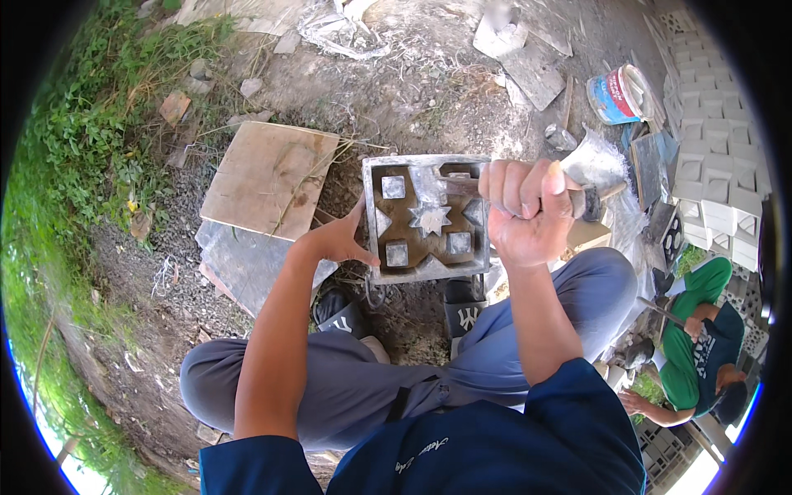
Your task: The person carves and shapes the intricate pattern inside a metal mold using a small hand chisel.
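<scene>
Seated outdoors with knees spread, a person in grey trousers (544, 301) works over a square metal mould (429, 274), which lies between the two hands. The hands are apart: the left hand (334, 238) is spread against the mould's left side, though whether it clasps the wall cannot be told, and the right hand (528, 206) is clenched around a tool (460, 186) (its kind largely hidden by the fist) that reaches over the mould's upper right corner. A star shape (431, 219) sits at the mould's centre. Just beyond the left hand lies a wooden board (268, 177). A blue-and-red bucket (615, 97) stands well beyond the right hand, near pale stacked blocks (718, 157); a co-worker (701, 346) in green trousers sits farther to its right.
</scene>
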Demonstrator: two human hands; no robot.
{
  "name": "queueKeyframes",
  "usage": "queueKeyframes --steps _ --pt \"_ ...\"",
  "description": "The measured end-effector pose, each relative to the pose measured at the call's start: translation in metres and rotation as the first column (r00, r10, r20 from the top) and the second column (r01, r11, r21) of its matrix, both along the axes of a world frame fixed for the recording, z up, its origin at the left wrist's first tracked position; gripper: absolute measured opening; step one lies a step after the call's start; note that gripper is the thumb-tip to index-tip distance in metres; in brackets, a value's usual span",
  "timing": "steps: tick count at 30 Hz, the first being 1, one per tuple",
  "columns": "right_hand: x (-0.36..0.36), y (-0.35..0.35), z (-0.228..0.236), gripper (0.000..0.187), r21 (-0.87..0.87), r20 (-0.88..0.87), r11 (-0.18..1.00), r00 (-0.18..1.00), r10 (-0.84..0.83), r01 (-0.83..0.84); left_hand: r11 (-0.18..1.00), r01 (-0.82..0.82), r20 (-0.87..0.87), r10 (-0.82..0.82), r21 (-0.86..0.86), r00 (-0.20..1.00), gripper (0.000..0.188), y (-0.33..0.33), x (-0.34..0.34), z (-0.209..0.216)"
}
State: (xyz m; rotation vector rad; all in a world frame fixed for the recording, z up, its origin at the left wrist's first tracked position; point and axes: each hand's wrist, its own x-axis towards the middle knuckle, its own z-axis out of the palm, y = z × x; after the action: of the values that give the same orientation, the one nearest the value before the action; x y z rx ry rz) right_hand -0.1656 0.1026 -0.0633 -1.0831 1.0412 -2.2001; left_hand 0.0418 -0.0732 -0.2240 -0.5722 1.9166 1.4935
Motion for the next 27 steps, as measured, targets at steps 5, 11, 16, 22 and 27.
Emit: queueKeyframes --steps 5,11,16,22,27 --pt "0.023 -0.022 -0.012 0.045 0.123 0.054 0.986 0.991 -0.119 0.112 1.0 -0.017 -0.08 0.015 -0.02 0.997 0.152 -0.001 0.007 -0.011" --pt "0.017 -0.023 -0.055 0.039 0.266 -0.032 0.959 0.995 -0.092 0.097 1.0 -0.015 -0.022 0.015 0.015 1.0 0.155 0.002 0.0 -0.009" --pt "-0.001 -0.034 -0.037 0.017 0.708 -0.412 0.684 0.89 0.197 0.176 0.999 -0.01 -0.073 0.006 -0.052 0.997 0.154 0.001 0.009 -0.009" --pt "0.01 -0.023 -0.016 0.019 0.678 -0.609 0.574 0.788 0.09 0.459 0.999 -0.004 -0.007 0.004 -0.046 1.0 0.151 0.002 0.008 -0.001" --pt "0.03 -0.007 0.0 0.012 0.489 -0.666 0.713 0.743 -0.066 0.502 0.998 0.005 0.026 -0.003 -0.067 1.0 0.15 0.003 0.007 -0.005"
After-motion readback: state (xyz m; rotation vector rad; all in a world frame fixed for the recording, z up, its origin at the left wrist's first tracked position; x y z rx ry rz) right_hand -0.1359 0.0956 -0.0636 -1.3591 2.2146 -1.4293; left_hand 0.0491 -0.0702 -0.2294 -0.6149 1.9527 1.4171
